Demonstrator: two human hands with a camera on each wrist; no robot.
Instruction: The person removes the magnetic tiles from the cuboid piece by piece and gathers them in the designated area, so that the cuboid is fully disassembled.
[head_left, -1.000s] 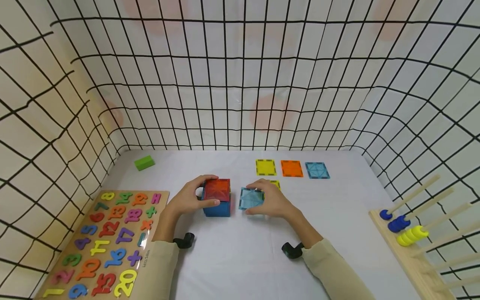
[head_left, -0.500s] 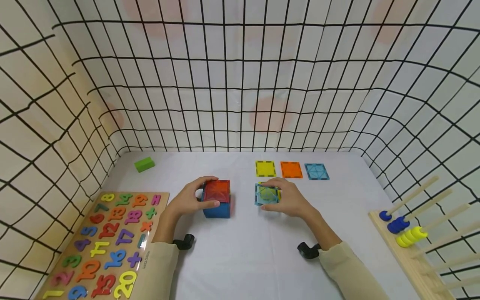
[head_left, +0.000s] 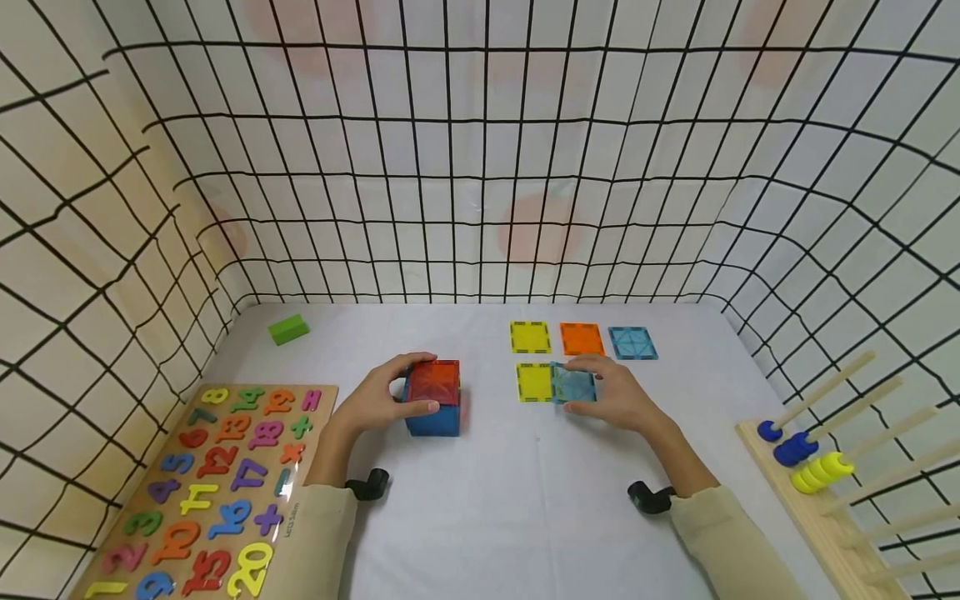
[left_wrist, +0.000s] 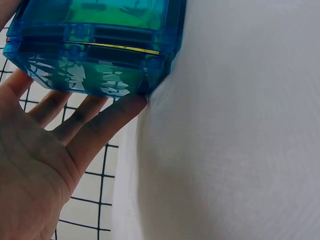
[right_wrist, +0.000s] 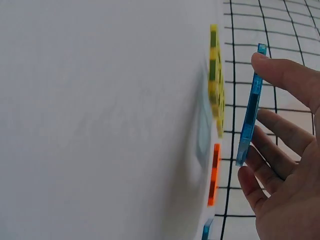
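My left hand (head_left: pixel 378 393) grips a small box built of magnetic tiles (head_left: pixel 435 422), thumb at the near side and fingers at the far side. Red tops this box, and its near face is blue. In the left wrist view, fingertips touch the blue box (left_wrist: pixel 90 75) with green showing through it. My right hand (head_left: pixel 621 395) pinches a translucent blue magnetic tile (head_left: pixel 573 384) by opposite edges. From the right wrist, the blue tile (right_wrist: pixel 251 107) appears edge-on, raised off the table. A yellow tile (head_left: pixel 533 383) lies just left of it, its right edge overlapped in the head view.
Behind lie a yellow tile (head_left: pixel 530 337), an orange tile (head_left: pixel 582 339) and another blue tile (head_left: pixel 633 342) in a row. A number puzzle board (head_left: pixel 202 483) is at left, a green block (head_left: pixel 288 329) far left. A wooden bead rack (head_left: pixel 817 500) stands right. Black-lined fabric walls surround the table.
My right hand has carried the blue tile rightward, from beside the box across the nearer yellow tile, which is now mostly uncovered. The left hand and box have stayed put.
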